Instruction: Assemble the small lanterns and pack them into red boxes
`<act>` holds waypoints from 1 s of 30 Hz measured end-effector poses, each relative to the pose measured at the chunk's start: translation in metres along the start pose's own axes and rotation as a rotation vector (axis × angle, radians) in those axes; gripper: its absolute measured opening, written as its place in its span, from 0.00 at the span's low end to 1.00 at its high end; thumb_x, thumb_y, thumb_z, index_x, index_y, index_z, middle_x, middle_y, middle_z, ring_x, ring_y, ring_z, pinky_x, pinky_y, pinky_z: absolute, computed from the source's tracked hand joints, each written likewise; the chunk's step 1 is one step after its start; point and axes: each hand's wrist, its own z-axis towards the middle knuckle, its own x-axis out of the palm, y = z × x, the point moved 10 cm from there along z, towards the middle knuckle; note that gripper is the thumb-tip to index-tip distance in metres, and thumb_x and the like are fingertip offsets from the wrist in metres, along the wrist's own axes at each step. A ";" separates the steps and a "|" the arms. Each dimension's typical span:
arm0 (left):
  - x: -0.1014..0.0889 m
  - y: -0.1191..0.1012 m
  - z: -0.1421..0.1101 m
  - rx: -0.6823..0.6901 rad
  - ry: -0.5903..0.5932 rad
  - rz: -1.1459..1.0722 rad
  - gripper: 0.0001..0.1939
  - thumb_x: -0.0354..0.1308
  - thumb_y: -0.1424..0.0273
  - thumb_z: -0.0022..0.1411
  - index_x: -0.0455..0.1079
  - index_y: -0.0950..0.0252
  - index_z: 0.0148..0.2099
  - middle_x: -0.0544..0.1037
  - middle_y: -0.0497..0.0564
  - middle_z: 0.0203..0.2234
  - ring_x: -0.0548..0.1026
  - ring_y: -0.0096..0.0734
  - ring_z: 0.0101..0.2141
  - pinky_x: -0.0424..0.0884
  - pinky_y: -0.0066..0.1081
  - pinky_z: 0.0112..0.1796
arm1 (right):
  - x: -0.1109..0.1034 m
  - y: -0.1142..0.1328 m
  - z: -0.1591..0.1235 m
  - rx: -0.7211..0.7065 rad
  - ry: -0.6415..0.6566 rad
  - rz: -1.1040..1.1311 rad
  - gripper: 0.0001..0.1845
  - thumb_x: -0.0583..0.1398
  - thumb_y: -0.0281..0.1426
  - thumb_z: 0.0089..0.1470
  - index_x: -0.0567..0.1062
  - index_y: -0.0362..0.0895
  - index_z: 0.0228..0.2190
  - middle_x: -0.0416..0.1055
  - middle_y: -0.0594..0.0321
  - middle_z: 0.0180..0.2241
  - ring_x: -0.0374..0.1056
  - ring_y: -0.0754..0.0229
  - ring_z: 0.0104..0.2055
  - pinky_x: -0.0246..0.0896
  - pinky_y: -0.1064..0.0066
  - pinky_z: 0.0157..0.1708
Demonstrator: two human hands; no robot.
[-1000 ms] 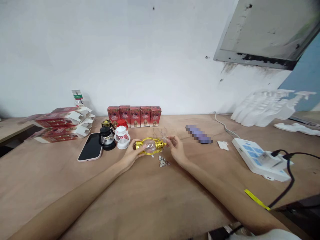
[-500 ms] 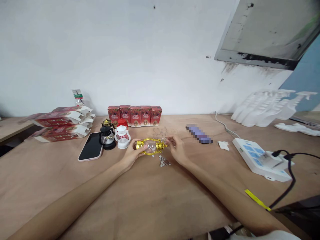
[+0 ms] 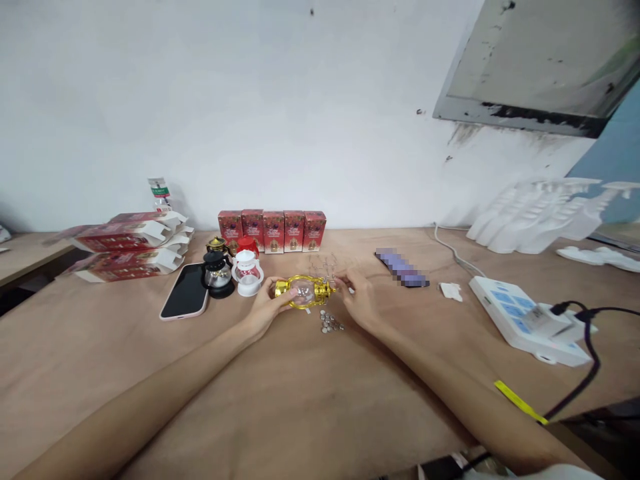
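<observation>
A small gold lantern (image 3: pixel 303 292) with a clear globe lies sideways in the air above the table, its base to the left. My left hand (image 3: pixel 265 308) is wrapped round the base, with the thumb over the globe. At the lantern's top end, the fingers of my right hand (image 3: pixel 356 297) are pinched together; whatever is between them is too small to make out. Just below the lantern lie several small round silver discs, like button cells (image 3: pixel 329 323). Thin wire pieces (image 3: pixel 325 265) are spread behind it. Black (image 3: pixel 219 277), white (image 3: pixel 247 275), red (image 3: pixel 249 247) and dark gold lanterns stand to the left.
Several red boxes (image 3: pixel 273 233) stand in a row by the wall. Flattened boxes (image 3: pixel 127 247) are stacked at left, near a phone (image 3: pixel 184 293). Rightward are a pixelated purple object (image 3: pixel 401 268), crumpled white paper (image 3: pixel 451 291), a power strip (image 3: pixel 515 320) and white plastic display forms (image 3: pixel 530 217).
The view has shifted slightly. The gold lantern stays in my left hand, and my right fingers remain at its top end with only a small shift.
</observation>
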 end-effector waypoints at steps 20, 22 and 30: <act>0.005 -0.002 -0.002 0.022 0.048 0.056 0.28 0.71 0.64 0.36 0.60 0.63 0.37 0.73 0.46 0.34 0.76 0.30 0.33 0.71 0.33 0.38 | 0.003 -0.020 0.007 0.166 0.043 0.114 0.10 0.53 0.36 0.51 0.70 0.43 0.33 0.72 0.59 0.27 0.68 0.59 0.28 0.65 0.66 0.29; 0.002 -0.007 0.000 0.101 0.000 0.151 0.26 0.70 0.64 0.36 0.62 0.63 0.36 0.73 0.45 0.31 0.74 0.30 0.33 0.70 0.30 0.37 | -0.009 -0.016 0.016 0.121 0.010 0.075 0.10 0.53 0.36 0.52 0.68 0.44 0.33 0.72 0.58 0.29 0.69 0.58 0.30 0.65 0.65 0.31; 0.006 -0.013 0.001 0.307 0.007 0.616 0.20 0.65 0.65 0.43 0.68 0.65 0.40 0.75 0.50 0.33 0.72 0.37 0.36 0.66 0.32 0.37 | -0.034 0.072 0.056 -0.291 -0.010 -0.087 0.03 0.55 0.31 0.52 0.68 0.46 0.32 0.72 0.60 0.29 0.70 0.58 0.31 0.64 0.65 0.34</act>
